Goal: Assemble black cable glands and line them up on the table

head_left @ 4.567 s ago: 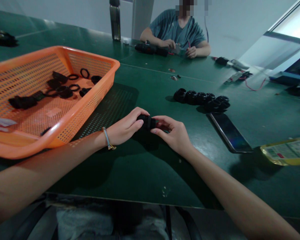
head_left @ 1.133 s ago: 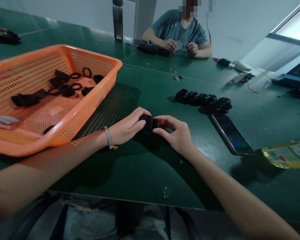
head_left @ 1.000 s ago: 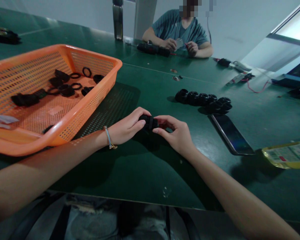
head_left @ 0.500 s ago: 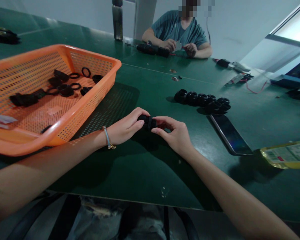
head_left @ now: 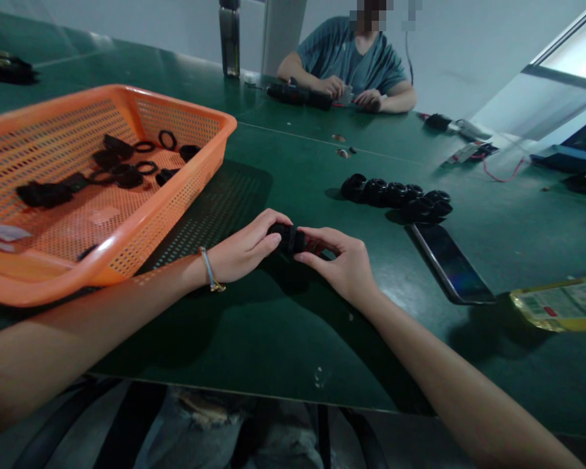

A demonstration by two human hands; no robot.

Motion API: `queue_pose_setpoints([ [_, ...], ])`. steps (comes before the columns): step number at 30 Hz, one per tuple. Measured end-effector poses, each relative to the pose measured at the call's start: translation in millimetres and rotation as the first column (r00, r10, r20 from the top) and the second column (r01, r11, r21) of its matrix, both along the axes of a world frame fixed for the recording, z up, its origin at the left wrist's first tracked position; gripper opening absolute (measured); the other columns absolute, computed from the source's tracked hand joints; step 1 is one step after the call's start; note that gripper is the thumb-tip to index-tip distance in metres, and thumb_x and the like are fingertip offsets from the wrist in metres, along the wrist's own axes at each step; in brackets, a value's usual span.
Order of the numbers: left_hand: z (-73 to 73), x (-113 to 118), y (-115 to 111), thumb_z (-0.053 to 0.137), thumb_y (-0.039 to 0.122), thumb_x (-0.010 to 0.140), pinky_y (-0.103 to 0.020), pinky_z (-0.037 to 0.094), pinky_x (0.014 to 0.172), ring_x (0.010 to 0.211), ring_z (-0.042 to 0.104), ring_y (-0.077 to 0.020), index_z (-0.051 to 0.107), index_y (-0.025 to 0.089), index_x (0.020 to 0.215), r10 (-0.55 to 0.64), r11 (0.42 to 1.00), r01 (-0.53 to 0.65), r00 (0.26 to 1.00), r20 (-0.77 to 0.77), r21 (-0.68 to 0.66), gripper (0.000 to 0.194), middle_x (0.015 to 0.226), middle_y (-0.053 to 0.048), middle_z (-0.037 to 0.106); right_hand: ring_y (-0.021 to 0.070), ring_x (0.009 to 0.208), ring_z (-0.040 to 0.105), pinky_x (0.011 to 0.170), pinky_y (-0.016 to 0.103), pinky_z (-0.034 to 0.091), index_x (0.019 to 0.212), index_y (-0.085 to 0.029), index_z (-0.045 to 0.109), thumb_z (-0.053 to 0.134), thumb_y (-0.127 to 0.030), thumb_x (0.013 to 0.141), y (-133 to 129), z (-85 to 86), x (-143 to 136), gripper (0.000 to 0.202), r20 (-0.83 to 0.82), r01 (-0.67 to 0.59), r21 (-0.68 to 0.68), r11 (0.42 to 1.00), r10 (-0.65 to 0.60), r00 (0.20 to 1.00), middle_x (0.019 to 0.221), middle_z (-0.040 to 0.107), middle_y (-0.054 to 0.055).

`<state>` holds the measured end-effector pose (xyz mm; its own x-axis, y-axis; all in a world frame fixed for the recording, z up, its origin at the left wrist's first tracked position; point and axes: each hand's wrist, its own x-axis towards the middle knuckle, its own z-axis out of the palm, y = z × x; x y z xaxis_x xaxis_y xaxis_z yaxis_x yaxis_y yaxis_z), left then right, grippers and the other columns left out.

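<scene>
Between my two hands, just above the green table (head_left: 293,365), is a black ribbed cylindrical fitting (head_left: 288,240), lying roughly level. My left hand (head_left: 249,247) is closed round its left end, thumb in front and fingers behind. On its right end, my right hand (head_left: 339,260) pinches with thumb and fingertips. The fingers cover both ends, so fine detail is hidden. Beyond my right hand stands a cluster of several similar black fittings (head_left: 395,195). Left of my hands, an orange perforated basket (head_left: 176,215) holds black rings (head_left: 167,140) and other black parts (head_left: 49,194).
A phone (head_left: 452,264) lies right of my right hand, with a yellow labelled bottle (head_left: 561,303) beyond it. Across the table a person (head_left: 351,62) handles small parts beside a dark tool (head_left: 297,96). A tall dark bottle (head_left: 230,42) stands at the back.
My hands keep nearly the same grip and place on the black fitting. Across the table, the person's hands have shifted slightly lower.
</scene>
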<state>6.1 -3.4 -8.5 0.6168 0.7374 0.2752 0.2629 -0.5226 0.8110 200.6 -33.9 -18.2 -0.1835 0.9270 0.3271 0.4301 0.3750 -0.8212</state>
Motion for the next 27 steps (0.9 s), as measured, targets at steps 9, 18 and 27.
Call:
queue_pose_setpoints([
  [9, 1.7, -0.2, -0.6, 0.033, 0.027, 0.086, -0.033, 0.044, 0.081, 0.091, 0.049, -0.0195, 0.044, 0.015, 0.103, -0.011, 1.0, 0.011, 1.0, -0.002, 0.018, 0.024, 0.095, -0.007, 0.049, 0.0161, 0.073, 0.065, 0.071, 0.033, 0.054, 0.097, -0.021, 0.066, 0.072, -0.025, 0.068, -2.1, 2.9, -3.9, 0.03, -0.042, -0.002, -0.032, 0.999, 0.001, 0.999, 0.081, 0.07, 0.002],
  [18, 2.3, 0.6, -1.4, 0.033, 0.027, 0.086, -0.032, 0.044, 0.079, 0.088, 0.048, -0.0186, 0.044, 0.014, 0.103, -0.005, 1.0, 0.005, 1.0, -0.008, 0.002, 0.025, 0.094, -0.007, 0.048, 0.0173, 0.075, 0.067, 0.074, 0.035, 0.055, 0.095, -0.019, 0.068, 0.073, -0.024, 0.067, -2.3, 1.8, -3.0, 0.029, -0.029, 0.023, -0.051, 0.998, -0.025, 0.999, 0.086, 0.072, 0.004],
  [27, -0.4, 0.4, 0.2, 0.034, 0.027, 0.086, -0.031, 0.045, 0.079, 0.088, 0.049, -0.018, 0.045, 0.015, 0.103, 0.002, 1.0, -0.002, 1.0, 0.002, 0.016, 0.024, 0.095, -0.006, 0.049, 0.0179, 0.076, 0.068, 0.076, 0.036, 0.056, 0.094, -0.02, 0.069, 0.073, -0.025, 0.067, -1.3, 1.2, -4.0, 0.028, -0.059, 0.024, -0.065, 0.998, -0.027, 0.998, 0.085, 0.073, 0.003],
])
